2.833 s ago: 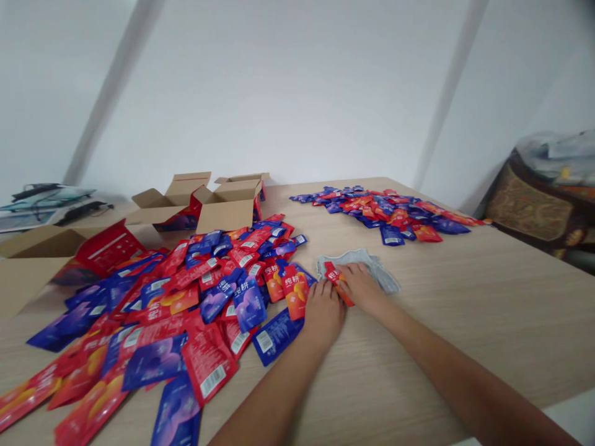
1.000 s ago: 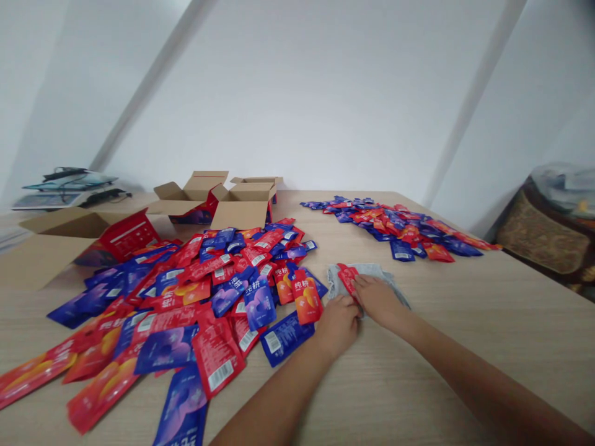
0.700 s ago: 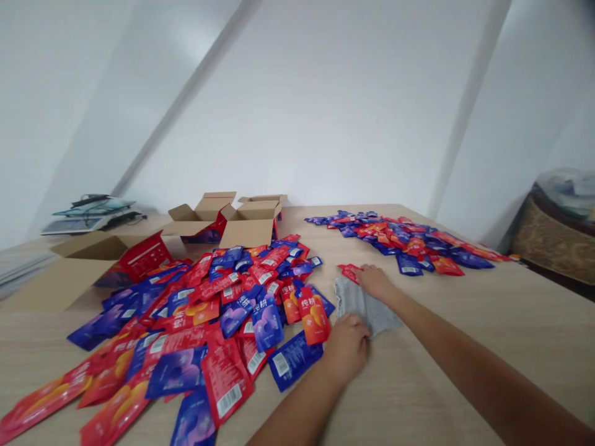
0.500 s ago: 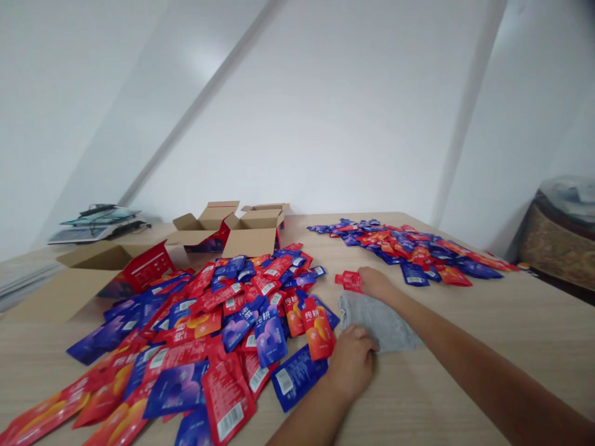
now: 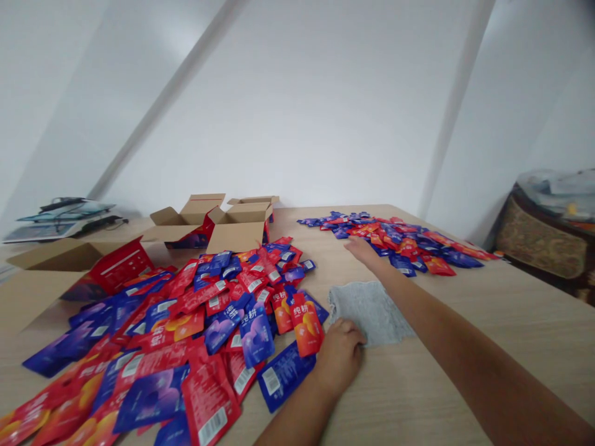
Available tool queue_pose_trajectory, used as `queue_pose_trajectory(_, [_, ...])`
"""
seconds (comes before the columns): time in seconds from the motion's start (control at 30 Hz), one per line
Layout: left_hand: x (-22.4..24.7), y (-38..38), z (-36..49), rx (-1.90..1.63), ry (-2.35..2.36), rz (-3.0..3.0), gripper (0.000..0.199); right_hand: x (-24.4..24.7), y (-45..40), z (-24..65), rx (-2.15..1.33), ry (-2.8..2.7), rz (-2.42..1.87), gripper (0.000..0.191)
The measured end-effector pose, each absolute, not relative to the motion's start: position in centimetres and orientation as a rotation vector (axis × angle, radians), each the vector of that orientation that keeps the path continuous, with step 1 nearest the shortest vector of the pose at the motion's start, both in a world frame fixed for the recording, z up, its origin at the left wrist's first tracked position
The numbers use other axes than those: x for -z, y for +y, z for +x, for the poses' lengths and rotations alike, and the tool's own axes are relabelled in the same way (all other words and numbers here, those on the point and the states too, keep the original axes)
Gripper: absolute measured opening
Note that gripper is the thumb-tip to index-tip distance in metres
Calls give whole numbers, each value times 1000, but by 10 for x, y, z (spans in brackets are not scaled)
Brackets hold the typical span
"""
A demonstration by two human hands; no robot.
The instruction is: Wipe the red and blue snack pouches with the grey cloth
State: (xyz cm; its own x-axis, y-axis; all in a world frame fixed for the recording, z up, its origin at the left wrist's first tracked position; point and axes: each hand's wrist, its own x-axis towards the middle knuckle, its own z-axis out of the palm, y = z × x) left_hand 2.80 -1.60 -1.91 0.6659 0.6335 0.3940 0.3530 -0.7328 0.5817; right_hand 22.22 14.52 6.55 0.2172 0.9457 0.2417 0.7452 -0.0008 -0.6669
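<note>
Resting on the near left edge of the cloth (image 5: 372,310), the left hand (image 5: 341,348) has its fingers curled; whether they clench the fabric or only press on it cannot be determined. The right hand (image 5: 361,249) is released, its fingers extended leftward, beyond the cloth and apart from it. The cloth is grey and lies flat on the table (image 5: 441,384), just right of the left grip, with the right forearm passing over its right side.

Left of the left hand is the near pile (image 5: 204,303), made up of red and blue pouches (several show a white barcode label). A red-orange pouch (image 5: 307,325) lies just beside the left hand, at the pile's right edge. A blue pouch (image 5: 286,376) lies to the left of the left wrist, barcode up.

Beyond and to the right of the right hand is the far pile (image 5: 404,238), also red and blue. Open cartons (image 5: 237,237) stand beyond the near pile, left of both hands. Well apart, right of the right hand, is a patterned chair (image 5: 542,238) bearing a plastic bag (image 5: 558,189).
</note>
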Motion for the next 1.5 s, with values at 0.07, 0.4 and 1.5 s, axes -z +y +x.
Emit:
queue_pose_trajectory(0.07, [18,-16,29,-826,768,2417,40,-47,125,252,-264,-1464,-2041,45])
queue_pose_trajectory(0.4, [19,-16,28,-828,767,2428,39,-10,50,320,-15,-1353,-2469,37])
queue_pose_trajectory(1.5, [17,-23,33,-497,1271,2853,34,10,5,253,2,-1869,-2231,50])
